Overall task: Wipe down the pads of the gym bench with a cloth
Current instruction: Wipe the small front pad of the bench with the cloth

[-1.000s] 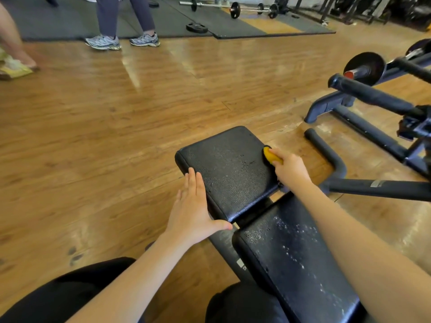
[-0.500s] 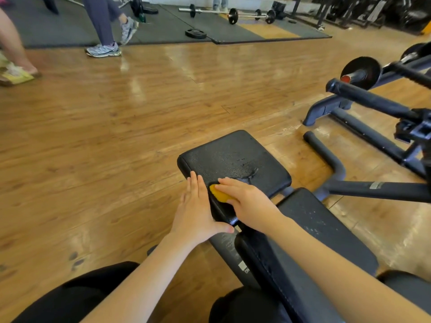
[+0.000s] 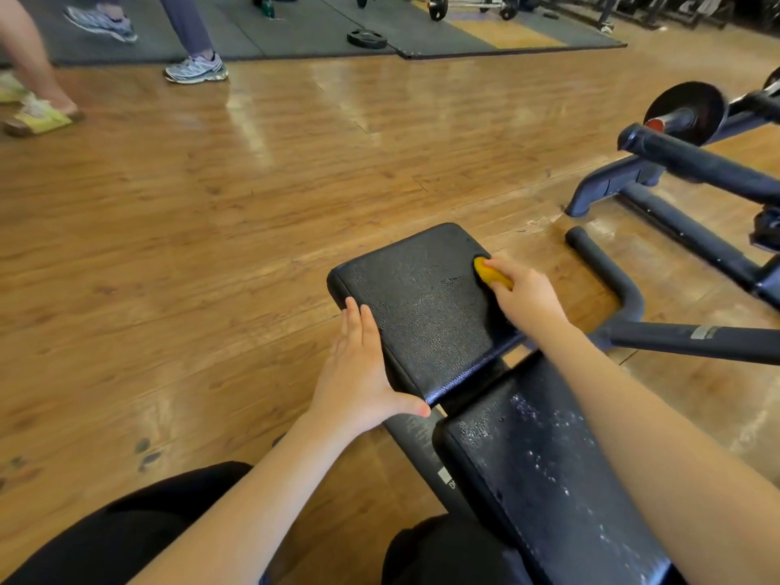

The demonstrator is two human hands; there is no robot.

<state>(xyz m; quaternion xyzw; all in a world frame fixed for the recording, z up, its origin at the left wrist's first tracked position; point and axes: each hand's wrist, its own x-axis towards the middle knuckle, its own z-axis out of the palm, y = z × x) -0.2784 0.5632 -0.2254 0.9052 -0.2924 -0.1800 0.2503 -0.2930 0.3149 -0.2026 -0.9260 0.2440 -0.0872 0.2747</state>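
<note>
The left hand [image 3: 358, 373] lies flat with straight fingers along the nine o'clock edge of the seat pad [image 3: 422, 306], thumb hooked at its near corner, grasping nothing. That pad is black, pebbled and glossy with damp streaks, sitting just past centre on the wooden floor [image 3: 211, 225]. Nearer, toward five o'clock, the long back pad [image 3: 548, 479] is black too and speckled with pale flecks (whether droplets or residue, I cannot tell). The right hand [image 3: 527, 297] is curled around a yellow cloth [image 3: 489, 274], pressing it on the seat pad's three o'clock edge. Half a second earlier the cloth was at the pad's near left corner, beside the left hand; it has swept across to the far right, while the left hand has stayed put.
</note>
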